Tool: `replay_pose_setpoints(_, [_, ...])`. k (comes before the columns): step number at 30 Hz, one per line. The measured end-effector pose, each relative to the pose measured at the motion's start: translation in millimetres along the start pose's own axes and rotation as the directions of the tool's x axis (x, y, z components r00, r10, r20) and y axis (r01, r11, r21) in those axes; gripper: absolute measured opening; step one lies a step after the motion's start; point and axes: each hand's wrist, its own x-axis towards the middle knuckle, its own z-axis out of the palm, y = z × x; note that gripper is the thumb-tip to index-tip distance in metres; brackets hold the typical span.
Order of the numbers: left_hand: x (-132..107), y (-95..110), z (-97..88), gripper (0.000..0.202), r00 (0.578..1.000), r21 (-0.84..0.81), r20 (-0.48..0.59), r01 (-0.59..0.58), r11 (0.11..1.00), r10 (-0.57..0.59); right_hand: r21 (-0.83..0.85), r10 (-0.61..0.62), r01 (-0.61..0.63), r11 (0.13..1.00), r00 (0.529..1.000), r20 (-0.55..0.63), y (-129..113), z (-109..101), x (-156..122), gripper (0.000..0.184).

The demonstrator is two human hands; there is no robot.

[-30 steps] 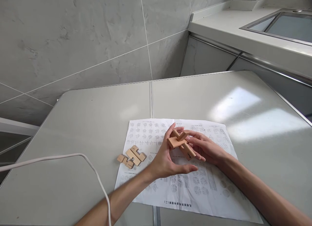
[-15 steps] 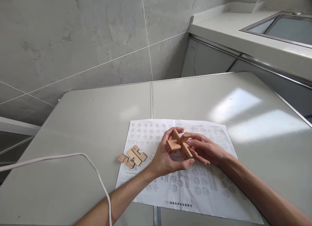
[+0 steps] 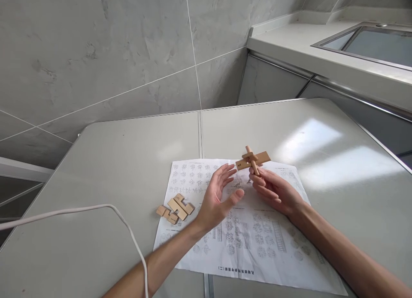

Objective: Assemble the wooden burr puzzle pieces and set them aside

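Observation:
Interlocked wooden puzzle pieces form a cross-like shape, held up over the far edge of the printed sheet. My right hand pinches the end of one stick between thumb and fingers. To the left of it, my left hand is empty, its fingers apart and curved toward the puzzle without touching it. Several loose notched wooden pieces lie at the sheet's left edge, left of my left hand. The sheet carries rows of small diagrams and appears upside down to me.
A white cable runs across the left of the grey table and over my left forearm. Behind stands a grey tiled wall. A white counter with a metal-framed sink is at the upper right.
My left hand has let go of the wooden puzzle and opened. The puzzle has moved up and away, turned in my right hand, which now holds it by one stick.

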Motion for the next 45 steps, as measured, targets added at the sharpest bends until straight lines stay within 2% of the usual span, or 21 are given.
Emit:
replay_pose_setpoints(3, [-1, 2, 2.1, 0.062, 1.0, 0.075, -0.017, -0.012, 0.997, 0.014, 0.062, -0.1, 0.11, 0.992, 0.984, -0.15, 0, 5, 1, 0.024])
replay_pose_setpoints(7, [-1, 3, 3.8, 0.051, 1.0, 0.107, -0.008, -0.016, 0.994, 0.017, 0.012, -0.252, 0.27, 0.963, 0.912, -0.323, 0, 11, 3, 0.027])
replay_pose_setpoints(11, [0, 3, 4.7, 0.047, 1.0, 0.115, -0.007, -0.023, 0.993, 0.024, -0.016, -0.339, 0.362, 0.932, 0.854, -0.395, 1, 12, 5, 0.03])
replay_pose_setpoints(16, [0, 4, 5.7, 0.044, 1.0, 0.119, -0.011, -0.027, 0.993, 0.029, -0.02, -0.368, 0.404, 0.915, 0.813, -0.452, 4, 9, 6, 0.036])
replay_pose_setpoints(27, [0, 5, 7.2, 0.04, 1.0, 0.125, -0.018, -0.007, 0.992, 0.009, -0.003, -0.351, 0.407, 0.914, 0.784, -0.512, 3, 6, 6, 0.042])
replay_pose_setpoints(34, [-1, 5, 5.9, 0.036, 1.0, 0.123, -0.014, 0.026, 0.992, -0.025, 0.033, -0.308, 0.38, 0.924, 0.794, -0.524, 0, 6, 5, 0.035])
replay_pose_setpoints(41, [-2, 3, 4.9, 0.038, 0.999, 0.127, -0.011, 0.034, 0.991, -0.032, 0.051, -0.327, 0.413, 0.909, 0.786, -0.524, -3, -3, 3, 0.039])
replay_pose_setpoints(45, [-2, 3, 4.4, 0.037, 0.999, 0.135, 0.006, 0.04, 0.99, -0.041, 0.041, -0.332, 0.415, 0.909, 0.779, -0.531, -3, 0, 2, 0.04])
